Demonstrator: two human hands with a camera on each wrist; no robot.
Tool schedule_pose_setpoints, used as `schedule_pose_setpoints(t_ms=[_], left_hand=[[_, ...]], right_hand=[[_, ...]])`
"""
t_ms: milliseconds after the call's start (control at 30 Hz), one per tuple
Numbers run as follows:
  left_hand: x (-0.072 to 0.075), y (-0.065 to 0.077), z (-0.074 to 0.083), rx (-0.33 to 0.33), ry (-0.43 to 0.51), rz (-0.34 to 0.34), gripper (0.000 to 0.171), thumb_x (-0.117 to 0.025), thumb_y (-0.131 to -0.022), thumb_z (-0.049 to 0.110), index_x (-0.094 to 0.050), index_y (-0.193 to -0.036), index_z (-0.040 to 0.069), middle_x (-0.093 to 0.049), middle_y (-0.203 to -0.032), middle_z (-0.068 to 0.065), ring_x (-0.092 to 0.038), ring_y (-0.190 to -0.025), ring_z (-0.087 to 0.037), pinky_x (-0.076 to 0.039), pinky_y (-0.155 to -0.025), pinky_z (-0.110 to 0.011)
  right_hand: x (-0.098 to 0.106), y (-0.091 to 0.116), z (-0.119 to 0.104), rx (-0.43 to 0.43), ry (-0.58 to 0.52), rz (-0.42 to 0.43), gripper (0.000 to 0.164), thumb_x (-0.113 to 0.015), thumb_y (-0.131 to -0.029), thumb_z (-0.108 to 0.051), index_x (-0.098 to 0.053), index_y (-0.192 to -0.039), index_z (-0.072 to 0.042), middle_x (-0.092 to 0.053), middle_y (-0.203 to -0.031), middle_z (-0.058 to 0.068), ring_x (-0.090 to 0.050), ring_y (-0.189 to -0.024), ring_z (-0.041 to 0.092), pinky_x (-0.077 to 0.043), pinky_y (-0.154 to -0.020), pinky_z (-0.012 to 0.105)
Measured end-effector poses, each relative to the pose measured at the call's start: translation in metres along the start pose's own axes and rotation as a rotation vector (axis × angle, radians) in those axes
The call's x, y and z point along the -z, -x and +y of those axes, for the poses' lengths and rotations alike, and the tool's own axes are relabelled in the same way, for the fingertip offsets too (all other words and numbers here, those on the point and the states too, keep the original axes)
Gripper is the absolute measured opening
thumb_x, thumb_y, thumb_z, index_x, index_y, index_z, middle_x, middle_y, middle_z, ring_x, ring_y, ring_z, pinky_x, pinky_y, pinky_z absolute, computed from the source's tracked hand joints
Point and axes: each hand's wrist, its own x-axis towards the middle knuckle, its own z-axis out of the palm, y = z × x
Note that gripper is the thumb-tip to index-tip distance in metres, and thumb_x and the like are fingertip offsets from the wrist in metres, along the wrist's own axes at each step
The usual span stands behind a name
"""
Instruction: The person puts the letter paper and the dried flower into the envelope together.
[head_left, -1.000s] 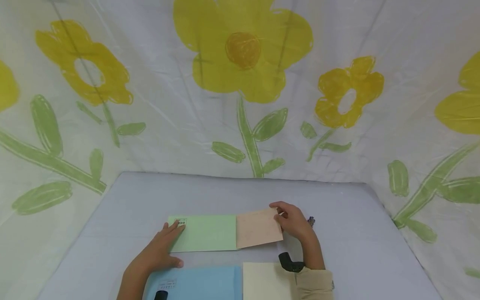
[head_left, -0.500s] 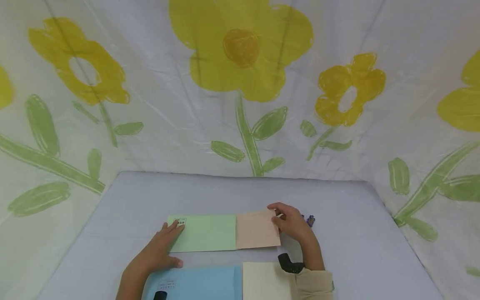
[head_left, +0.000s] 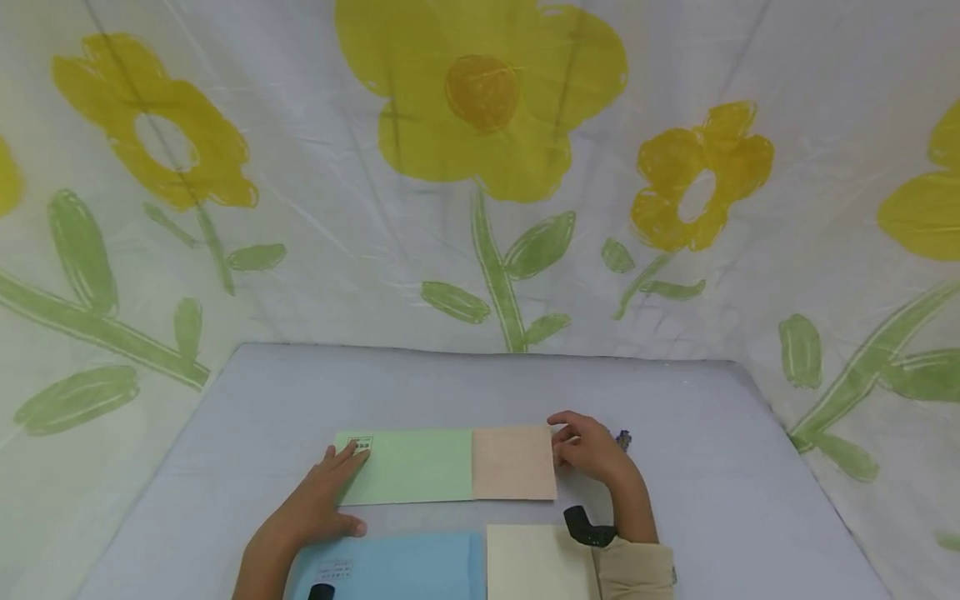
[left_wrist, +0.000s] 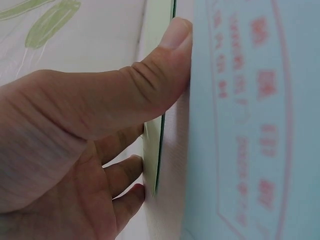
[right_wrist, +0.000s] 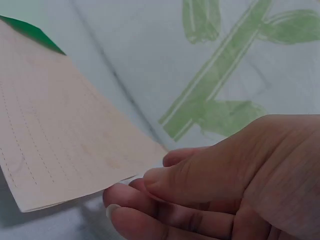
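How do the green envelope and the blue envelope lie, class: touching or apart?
Apart: the head view shows a strip of table between the green envelope and blue envelope.

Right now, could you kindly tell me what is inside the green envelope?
A pinkish sheet protrudes from the right end of the green envelope; anything deeper is hidden by its paper.

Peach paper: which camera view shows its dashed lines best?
The right wrist view: the peach paper appears close up, its dashed lines distinct. The head view shows it smaller, at the green envelope's edge, lines indistinct. The left wrist view shows none of it.
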Motion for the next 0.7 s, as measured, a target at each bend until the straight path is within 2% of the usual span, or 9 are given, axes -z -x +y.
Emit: schedule_pose_setpoints(t_ms=[433, 700], left_hand=[[0.0009, 0.0017, 0.0024, 0.016, 0.006, 0.002, 0.107, -0.095, -0.059, 0.029, -0.044, -0.15, 0.004, -0.029, -0.159, -0.023, -0.011, -0.147, -0.05, -0.015, -0.114, -0.066], [0.002, 0.0017, 0.003, 0.018, 0.014, -0.006, 0.107, -0.094, -0.06, 0.03, -0.044, -0.15, 0.004, -0.028, -0.159, -0.023, -0.011, -0.147, -0.05, -0.015, -0.114, -0.067]], right_hand=[[-0.0027, -0.0008, 0.0008, 0.006, -0.033, -0.004, 0.039, -0.057, -0.09, 0.012, -0.059, -0.128, 0.004, -0.067, -0.09, 0.009, -0.069, -0.071, 0.021, -0.058, -0.065, 0.037], [-0.0051, -0.0014, 0.0009, 0.004, 0.018, -0.03, 0.033, -0.058, -0.091, 0.009, -0.062, -0.123, 0.002, -0.067, -0.085, 0.006, -0.068, -0.07, 0.02, -0.057, -0.065, 0.036]])
